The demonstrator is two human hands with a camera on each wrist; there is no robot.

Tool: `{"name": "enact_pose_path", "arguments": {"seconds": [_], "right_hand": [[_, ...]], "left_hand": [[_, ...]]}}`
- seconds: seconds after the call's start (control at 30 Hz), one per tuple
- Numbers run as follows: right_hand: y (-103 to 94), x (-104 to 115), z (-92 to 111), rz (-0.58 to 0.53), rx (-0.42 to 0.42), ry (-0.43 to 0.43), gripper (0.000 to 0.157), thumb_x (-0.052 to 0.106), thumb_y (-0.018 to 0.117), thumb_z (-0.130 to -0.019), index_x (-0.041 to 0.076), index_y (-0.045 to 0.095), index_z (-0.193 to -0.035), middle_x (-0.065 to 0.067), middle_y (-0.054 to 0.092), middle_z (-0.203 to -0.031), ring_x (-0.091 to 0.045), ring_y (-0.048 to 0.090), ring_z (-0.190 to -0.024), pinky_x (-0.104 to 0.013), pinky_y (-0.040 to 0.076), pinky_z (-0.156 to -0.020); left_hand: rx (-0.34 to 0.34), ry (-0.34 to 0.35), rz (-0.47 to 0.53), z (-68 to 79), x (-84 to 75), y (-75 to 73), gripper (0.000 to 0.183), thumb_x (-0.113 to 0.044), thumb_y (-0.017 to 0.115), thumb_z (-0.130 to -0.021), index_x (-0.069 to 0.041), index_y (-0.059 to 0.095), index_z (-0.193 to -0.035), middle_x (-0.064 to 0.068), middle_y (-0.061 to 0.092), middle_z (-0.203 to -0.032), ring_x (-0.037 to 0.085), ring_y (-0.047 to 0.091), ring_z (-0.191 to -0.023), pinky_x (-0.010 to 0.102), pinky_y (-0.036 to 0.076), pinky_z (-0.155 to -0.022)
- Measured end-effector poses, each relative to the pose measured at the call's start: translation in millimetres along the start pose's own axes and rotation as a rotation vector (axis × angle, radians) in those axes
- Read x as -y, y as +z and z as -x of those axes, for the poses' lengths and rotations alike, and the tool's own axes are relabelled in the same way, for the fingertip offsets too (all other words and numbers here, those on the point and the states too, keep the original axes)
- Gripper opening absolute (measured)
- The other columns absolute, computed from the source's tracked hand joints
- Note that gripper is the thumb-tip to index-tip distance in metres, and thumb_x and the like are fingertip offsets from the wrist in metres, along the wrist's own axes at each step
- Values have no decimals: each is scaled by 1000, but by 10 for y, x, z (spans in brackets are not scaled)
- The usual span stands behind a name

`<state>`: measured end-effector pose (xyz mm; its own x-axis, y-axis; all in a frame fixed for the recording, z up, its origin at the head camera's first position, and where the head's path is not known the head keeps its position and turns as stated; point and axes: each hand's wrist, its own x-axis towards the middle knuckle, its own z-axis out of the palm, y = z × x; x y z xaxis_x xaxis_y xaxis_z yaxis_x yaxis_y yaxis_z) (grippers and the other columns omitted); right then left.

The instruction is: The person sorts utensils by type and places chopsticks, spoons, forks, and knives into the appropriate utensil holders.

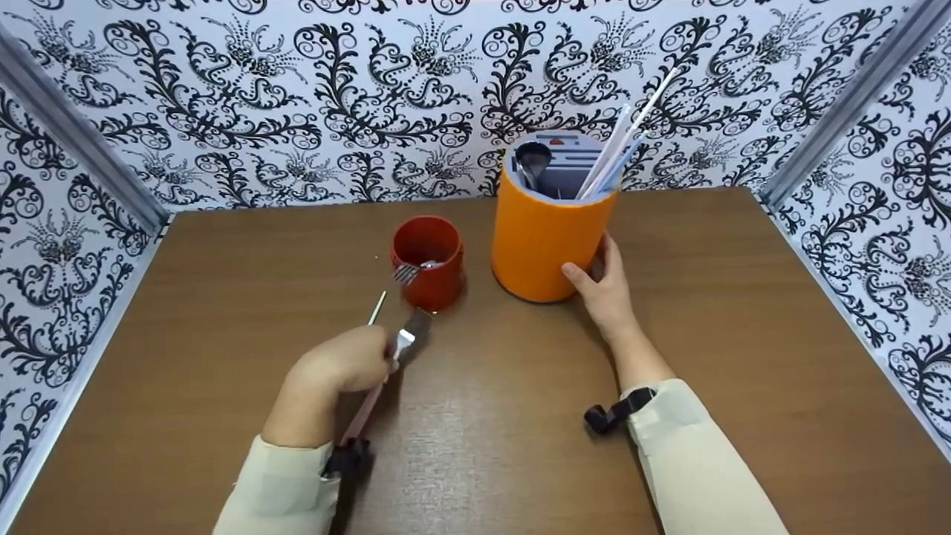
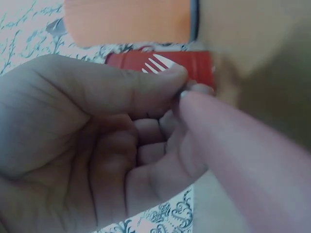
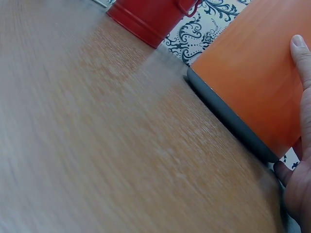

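My left hand pinches a fork with a pink handle between thumb and fingers, its pale metal neck showing past the fingertips. In the left wrist view, white tines appear just beyond the thumb. Just ahead stands a red cup with a fork's tines leaning over its rim. My right hand grips the lower right side of an orange utensil holder, thumb on its front and the other fingers partly hidden behind. In the right wrist view, the holder's dark base is close to the tabletop.
The holder's grey insert carries a dark spoon or ladle and several pale straws or sticks. A thin pale stick shows beyond my left hand. Patterned walls border the brown wooden table at the back and sides.
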<state>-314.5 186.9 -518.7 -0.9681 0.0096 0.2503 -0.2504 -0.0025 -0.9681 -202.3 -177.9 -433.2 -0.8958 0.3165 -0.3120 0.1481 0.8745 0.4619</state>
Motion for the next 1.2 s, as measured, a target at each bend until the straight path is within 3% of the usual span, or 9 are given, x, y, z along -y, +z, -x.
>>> {"name": "enact_pose_path", "arguments": {"seconds": [0.23, 0.57, 0.77, 0.93, 1.03, 1.2], "right_hand": [[-8, 22, 21, 23, -4, -3, 85, 18, 71, -98, 11, 19, -165, -8, 28, -170, -25, 32, -155, -44, 25, -130], [-51, 32, 60, 82, -33, 39, 98, 37, 79, -92, 13, 19, -166, -11, 29, -169, -26, 31, -156, -43, 25, -130], [-63, 40, 49, 97, -29, 51, 94, 28, 75, -96, 14, 16, -167, -10, 26, -171, -26, 29, -157, -42, 25, -130], [-58, 45, 81, 74, -55, 27, 86, 14, 71, -96, 9, 20, -166, -13, 28, -169, -29, 31, -155, -46, 25, -130], [-5, 92, 132, 72, -97, 3, 85, 15, 72, -94, 9, 24, -165, -13, 32, -167, -28, 33, -154, -46, 27, -129], [105, 192, 207, 55, -268, -90, 81, 17, 75, -89, 7, 34, -158, -16, 44, -151, -31, 46, -142, -45, 36, -125]], "left_hand": [[-19, 80, 113, 85, 13, -131, 7, -8, 64, -97, -9, 64, -90, 5, 60, -79, 19, 54, -74, 33, 47, -66], [-78, 222, 266, 176, -51, -219, 6, -7, 62, -100, -9, 59, -95, 3, 60, -83, 17, 56, -77, 33, 49, -72], [-130, 254, 386, 192, -157, -322, 6, -10, 64, -101, -11, 59, -97, 4, 61, -86, 20, 58, -80, 32, 49, -72], [-242, 291, 465, 164, -278, -402, 8, -12, 67, -100, -11, 59, -98, 4, 63, -90, 21, 59, -84, 30, 50, -73], [-336, 296, 530, 134, -351, -437, 9, -10, 68, -100, -10, 59, -98, 4, 63, -91, 21, 60, -85, 28, 50, -72], [-471, 284, 683, 59, -484, -469, 9, -8, 68, -100, -8, 58, -99, 6, 66, -89, 21, 66, -80, 25, 52, -68]]}}
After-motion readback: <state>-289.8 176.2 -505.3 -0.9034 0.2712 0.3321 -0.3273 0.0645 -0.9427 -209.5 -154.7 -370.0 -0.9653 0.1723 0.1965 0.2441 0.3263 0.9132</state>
